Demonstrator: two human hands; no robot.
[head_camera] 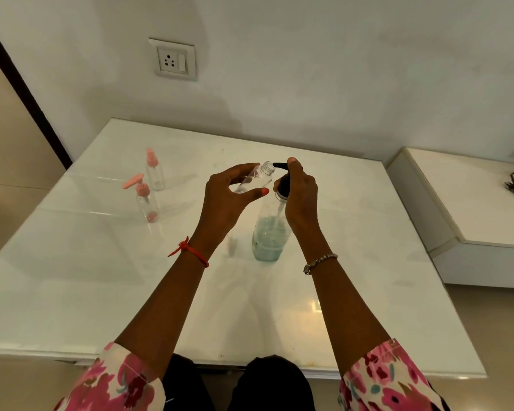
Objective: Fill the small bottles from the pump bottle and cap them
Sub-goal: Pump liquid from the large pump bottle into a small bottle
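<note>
Flowery sleeves (116,381) sit closest to me, one on each arm. Past them is the big white table (101,277). Everything I need stands on it or is held over it.

Near the middle of the table stands the pump bottle (269,235), with blue-green liquid in its lower part. My right hand (300,197) is wrapped round its black pump top (282,180), and one finger lies on top, ready to push.

My left hand (223,200) holds a small bottle (258,179) up in the air, tilted. The fingers (255,192) are curled round its clear sides. It has no cap on and it looks empty to me.

Off to my left on the table stand two more small bottles, a near one (146,203) and a far one (155,173). Both have pink tops on. I cannot tell if they have liquid inside.

Smallest of all is the black spout (279,165). It is just beside the open mouth of the bottle I hold.

I think I am at the filling step for this bottle. Next I need to get the spout right over the little mouth, hold the bottle still, and push down slowly so nothing spills. After that it needs its cap.
</note>
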